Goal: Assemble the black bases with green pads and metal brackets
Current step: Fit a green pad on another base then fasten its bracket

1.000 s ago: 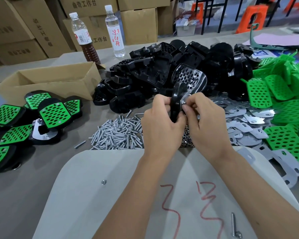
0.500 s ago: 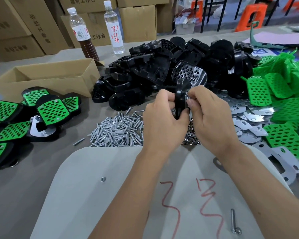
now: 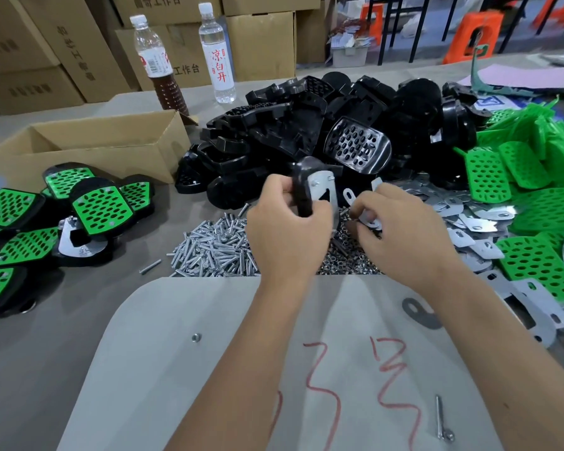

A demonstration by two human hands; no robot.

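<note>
Base: black plastic base (image 3: 302, 190) with a flat metal bracket (image 3: 322, 190) is gripped on edge by the left hand (image 3: 287, 229).
Right hand: right hand (image 3: 401, 232), a thin metal washer (image 3: 368, 219) is pinched.

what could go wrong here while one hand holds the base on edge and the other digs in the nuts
The left hand alone holds the black base on edge, so the loose-looking metal bracket might shift on its bolts. The right hand reaching into the nut pile could scatter nuts into the screw pile.

glossy black plastic bases (image 3: 310, 125), shiny metal brackets (image 3: 479, 222)
</note>
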